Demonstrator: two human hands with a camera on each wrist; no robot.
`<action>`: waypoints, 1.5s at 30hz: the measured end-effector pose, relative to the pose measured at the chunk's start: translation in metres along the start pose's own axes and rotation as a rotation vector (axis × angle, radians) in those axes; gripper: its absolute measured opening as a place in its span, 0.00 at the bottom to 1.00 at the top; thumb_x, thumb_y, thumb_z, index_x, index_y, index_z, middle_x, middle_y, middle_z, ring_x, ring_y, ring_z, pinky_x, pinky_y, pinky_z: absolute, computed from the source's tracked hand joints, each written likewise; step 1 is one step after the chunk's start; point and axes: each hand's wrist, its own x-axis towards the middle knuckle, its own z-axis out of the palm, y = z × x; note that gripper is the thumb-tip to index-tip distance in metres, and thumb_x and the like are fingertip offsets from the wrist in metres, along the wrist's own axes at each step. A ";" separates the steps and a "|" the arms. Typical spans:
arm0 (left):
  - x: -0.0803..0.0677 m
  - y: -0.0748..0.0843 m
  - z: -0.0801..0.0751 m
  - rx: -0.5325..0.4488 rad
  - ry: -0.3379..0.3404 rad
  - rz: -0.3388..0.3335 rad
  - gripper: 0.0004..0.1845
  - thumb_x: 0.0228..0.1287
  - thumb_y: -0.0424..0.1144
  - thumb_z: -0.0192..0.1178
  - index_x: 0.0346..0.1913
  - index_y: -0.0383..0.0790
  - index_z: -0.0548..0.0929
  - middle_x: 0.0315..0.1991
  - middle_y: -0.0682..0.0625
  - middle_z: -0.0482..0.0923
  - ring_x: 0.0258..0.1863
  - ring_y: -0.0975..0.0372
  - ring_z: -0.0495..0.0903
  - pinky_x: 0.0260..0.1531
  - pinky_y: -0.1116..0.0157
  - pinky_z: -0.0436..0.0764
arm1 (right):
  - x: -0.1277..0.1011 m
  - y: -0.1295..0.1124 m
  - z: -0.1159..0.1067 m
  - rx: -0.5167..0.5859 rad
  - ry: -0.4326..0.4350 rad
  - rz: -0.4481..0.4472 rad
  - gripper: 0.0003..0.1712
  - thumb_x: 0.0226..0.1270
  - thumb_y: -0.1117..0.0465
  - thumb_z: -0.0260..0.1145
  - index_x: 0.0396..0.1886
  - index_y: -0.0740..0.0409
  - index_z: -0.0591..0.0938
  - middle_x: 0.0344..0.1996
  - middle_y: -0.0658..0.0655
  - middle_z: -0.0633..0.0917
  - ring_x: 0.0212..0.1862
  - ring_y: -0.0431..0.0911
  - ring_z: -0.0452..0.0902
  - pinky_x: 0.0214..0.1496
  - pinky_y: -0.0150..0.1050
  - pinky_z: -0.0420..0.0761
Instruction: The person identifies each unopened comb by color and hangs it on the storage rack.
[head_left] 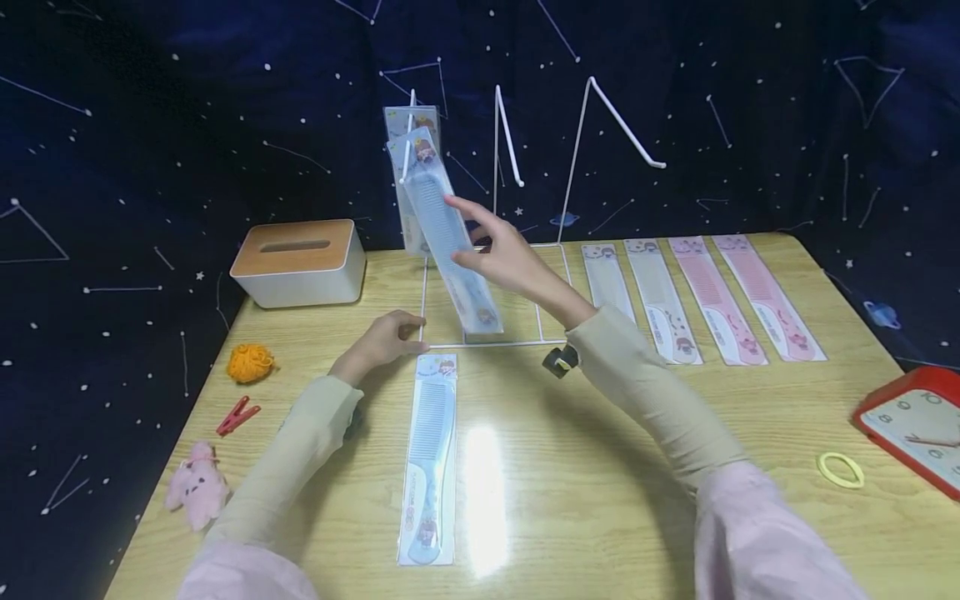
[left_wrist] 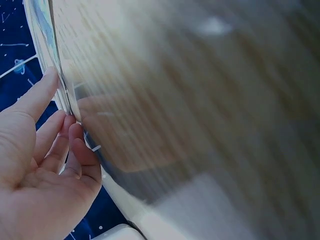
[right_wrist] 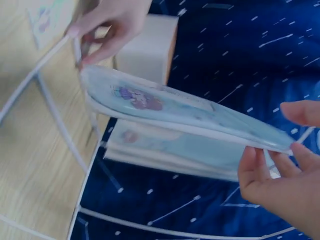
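Observation:
My right hand (head_left: 504, 254) is at the right edge of a blue comb in a clear packet (head_left: 442, 229), pinching that edge, with the index finger spread away. The packet slants, its top overlapping the left hook (head_left: 407, 158) of a white wire rack (head_left: 495, 346). Behind it hangs another packaged comb (head_left: 415, 242). At the rack's lower left corner, my left hand (head_left: 382, 340) holds the wire between thumb and fingers. In the right wrist view, the slanted packet (right_wrist: 175, 107) crosses in front of the hanging one. Before me lies one more packaged blue comb (head_left: 431, 467).
Several packaged combs (head_left: 720, 304), some pink, lie in a row at the right back. A tissue box (head_left: 315, 279), orange yarn (head_left: 250, 363), a red clip (head_left: 237, 415) and a pink plush toy (head_left: 198, 486) are on the left. A yellow ring (head_left: 840, 481) and a red clock (head_left: 915, 425) sit right.

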 end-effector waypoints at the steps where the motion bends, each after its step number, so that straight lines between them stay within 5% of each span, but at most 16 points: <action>1: 0.000 0.000 0.000 0.002 0.000 0.002 0.29 0.60 0.40 0.65 0.62 0.31 0.72 0.58 0.39 0.72 0.44 0.54 0.69 0.47 0.58 0.72 | 0.006 0.004 0.001 0.002 0.002 0.004 0.41 0.61 0.67 0.64 0.73 0.45 0.61 0.65 0.55 0.69 0.52 0.50 0.72 0.44 0.42 0.79; 11: 0.001 -0.001 0.000 0.002 0.013 -0.005 0.29 0.59 0.40 0.66 0.62 0.31 0.73 0.55 0.40 0.74 0.41 0.55 0.69 0.43 0.61 0.71 | 0.048 0.031 0.008 0.149 -0.003 0.003 0.41 0.61 0.70 0.63 0.73 0.49 0.61 0.67 0.59 0.66 0.57 0.54 0.70 0.52 0.45 0.75; 22: 0.002 -0.002 0.000 0.011 0.019 -0.012 0.29 0.58 0.40 0.67 0.62 0.32 0.73 0.54 0.40 0.74 0.41 0.55 0.69 0.41 0.62 0.70 | 0.044 0.043 0.014 0.160 -0.005 -0.008 0.38 0.64 0.66 0.64 0.72 0.52 0.62 0.67 0.60 0.67 0.63 0.55 0.67 0.59 0.48 0.72; 31: 0.002 -0.003 0.002 0.026 0.013 -0.008 0.29 0.59 0.41 0.66 0.62 0.32 0.73 0.57 0.39 0.73 0.43 0.54 0.70 0.46 0.57 0.72 | 0.003 0.052 0.022 0.172 -0.049 -0.013 0.32 0.66 0.63 0.63 0.69 0.56 0.66 0.62 0.64 0.73 0.57 0.56 0.72 0.55 0.50 0.75; 38: 0.002 -0.003 0.004 0.031 0.018 -0.006 0.29 0.58 0.42 0.67 0.61 0.32 0.74 0.57 0.38 0.73 0.44 0.54 0.71 0.47 0.57 0.73 | -0.045 0.064 0.036 0.085 -0.107 0.099 0.27 0.67 0.57 0.62 0.64 0.55 0.72 0.54 0.59 0.78 0.51 0.53 0.75 0.50 0.47 0.77; 45: 0.002 -0.003 0.003 0.034 0.030 0.010 0.29 0.58 0.40 0.67 0.61 0.31 0.74 0.57 0.37 0.73 0.47 0.51 0.72 0.51 0.53 0.73 | -0.084 0.078 0.062 -0.023 -0.291 0.204 0.24 0.68 0.56 0.62 0.61 0.58 0.74 0.48 0.60 0.80 0.48 0.54 0.78 0.46 0.45 0.80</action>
